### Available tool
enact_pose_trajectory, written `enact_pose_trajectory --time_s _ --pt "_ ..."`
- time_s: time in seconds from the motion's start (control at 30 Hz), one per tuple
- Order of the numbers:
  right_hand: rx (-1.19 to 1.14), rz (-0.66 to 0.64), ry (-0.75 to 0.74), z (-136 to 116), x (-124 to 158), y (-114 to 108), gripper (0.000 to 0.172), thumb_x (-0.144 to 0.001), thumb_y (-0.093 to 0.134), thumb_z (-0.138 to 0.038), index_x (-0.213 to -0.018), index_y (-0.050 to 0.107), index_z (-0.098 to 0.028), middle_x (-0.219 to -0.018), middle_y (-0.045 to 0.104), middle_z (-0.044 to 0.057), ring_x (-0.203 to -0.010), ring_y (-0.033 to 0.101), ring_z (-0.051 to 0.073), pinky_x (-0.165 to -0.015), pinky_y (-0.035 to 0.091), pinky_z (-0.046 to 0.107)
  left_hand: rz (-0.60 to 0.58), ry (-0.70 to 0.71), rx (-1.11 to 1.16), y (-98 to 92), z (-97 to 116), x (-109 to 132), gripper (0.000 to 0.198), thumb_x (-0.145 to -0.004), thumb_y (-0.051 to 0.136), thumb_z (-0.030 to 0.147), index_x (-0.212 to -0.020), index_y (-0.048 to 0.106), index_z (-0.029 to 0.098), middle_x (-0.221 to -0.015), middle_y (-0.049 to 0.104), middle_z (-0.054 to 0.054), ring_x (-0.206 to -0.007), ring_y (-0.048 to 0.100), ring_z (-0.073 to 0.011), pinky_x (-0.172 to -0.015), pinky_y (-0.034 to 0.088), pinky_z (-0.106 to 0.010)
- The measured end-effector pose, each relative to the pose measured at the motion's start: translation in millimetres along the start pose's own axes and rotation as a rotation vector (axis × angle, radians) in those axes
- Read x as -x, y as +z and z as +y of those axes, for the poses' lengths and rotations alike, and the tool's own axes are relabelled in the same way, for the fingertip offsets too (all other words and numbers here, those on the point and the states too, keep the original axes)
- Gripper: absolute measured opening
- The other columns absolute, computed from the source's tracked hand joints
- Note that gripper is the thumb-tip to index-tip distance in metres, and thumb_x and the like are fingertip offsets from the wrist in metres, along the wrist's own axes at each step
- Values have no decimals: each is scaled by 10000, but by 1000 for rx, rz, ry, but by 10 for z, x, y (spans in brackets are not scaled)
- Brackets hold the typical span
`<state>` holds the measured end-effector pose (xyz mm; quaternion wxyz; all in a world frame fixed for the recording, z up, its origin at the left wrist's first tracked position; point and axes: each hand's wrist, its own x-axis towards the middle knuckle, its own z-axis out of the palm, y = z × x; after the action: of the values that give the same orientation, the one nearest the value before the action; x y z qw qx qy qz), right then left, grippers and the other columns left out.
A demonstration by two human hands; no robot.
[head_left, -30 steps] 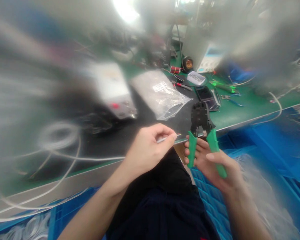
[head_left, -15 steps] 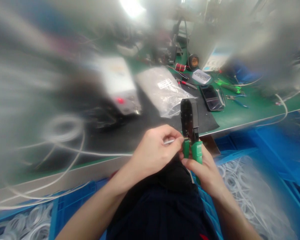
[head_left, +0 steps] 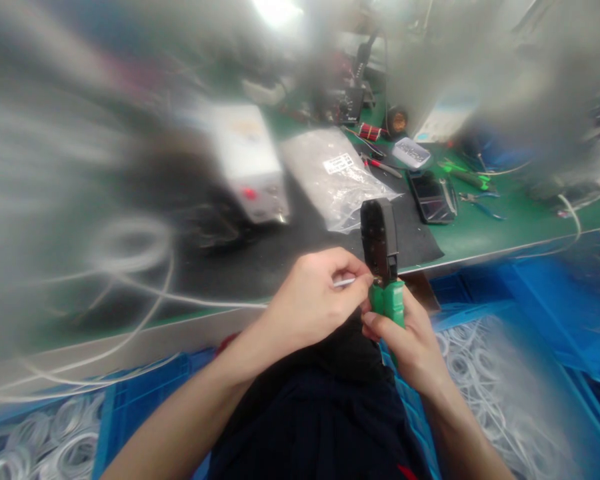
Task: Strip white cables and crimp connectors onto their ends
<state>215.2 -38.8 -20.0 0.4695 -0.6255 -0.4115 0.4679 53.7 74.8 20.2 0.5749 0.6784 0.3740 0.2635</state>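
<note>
Between the thumb and fingers of my left hand (head_left: 325,290) is a white cable (head_left: 344,283), pinched near its end. The cable trails left behind the hand to a blurred coil (head_left: 133,243) on the bench. My right hand (head_left: 405,333) is wrapped round the green handles of a crimping tool (head_left: 380,240), whose black head points up and away from me. The tool's handles are pressed close together. My left fingertips are right beside the tool, below its head; the cable's tip is hidden there, so I cannot tell how it sits in the jaws.
A clear plastic bag (head_left: 337,177) with a label lies on the black mat (head_left: 260,267). Behind it are red-handled pliers (head_left: 383,165), a small tray (head_left: 411,153) and a phone (head_left: 431,198). Blue crates (head_left: 500,373) with coiled white cables stand below the bench edge.
The crimping tool's green handles have come closer together in my right hand. My left hand has shifted slightly right with the cable. The whole view has turned a little.
</note>
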Motion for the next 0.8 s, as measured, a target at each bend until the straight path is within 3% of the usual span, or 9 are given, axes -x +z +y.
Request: enact_pose_trajectory --time_s 0.33,0.8 --pt "-89 -30 49 -120 -2 51 159 -952 688 -196 -1074 597 -241 -852 597 -50 -655 532 138 -606 449 287 7 10 -43 -11 -7 0 125 -963 716 218 -902 815 173 -885 805 -12 -767 696 -163 -695 506 -260" --pt "-43 -21 -18 -1 -12 39 115 -975 660 -145 -1017 611 -239 -838 600 -55 -662 534 127 -617 439 277 -21 -7 4 -34 -8 5 129 -963 718 213 -911 821 156 -827 788 4 -749 687 -143 -672 482 -232"
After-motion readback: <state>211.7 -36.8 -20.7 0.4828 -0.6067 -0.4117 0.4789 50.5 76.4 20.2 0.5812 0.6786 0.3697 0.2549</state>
